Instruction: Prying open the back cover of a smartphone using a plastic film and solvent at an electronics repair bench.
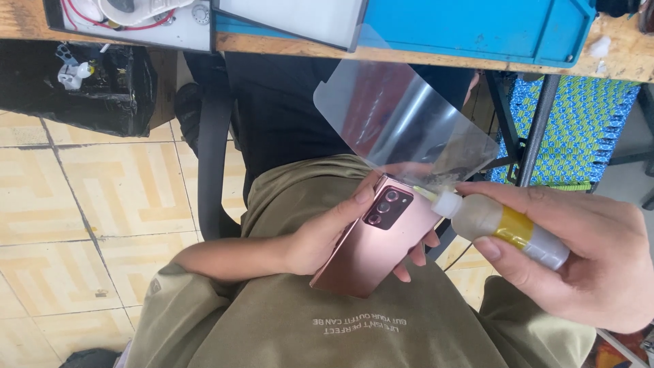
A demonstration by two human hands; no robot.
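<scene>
Mid-frame, left hand [320, 238] is gripping the phone [378, 235]; right hand [579, 252] is squeezing the bottle [501, 228] — best dabbing sparingly under the film [402, 119]

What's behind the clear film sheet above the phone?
Through the clear film show dark clothing and the workbench edge, tinted but readable. Its lower edge meets the phone by the bottle nozzle; the exact contact there is blurred.

Phone [378, 238]: rose-gold back, darker camera block. Bottle [501, 228]: cloudy translucent body with 1 yellow band. Film [402, 123]: clear. Shirt [306, 327]: olive, pale lettering. Floor tiles [102, 191]: cream with yellow geometric lines. Tray [477, 27]: blue. Woven seat [579, 129]: blue-green pattern.
</scene>
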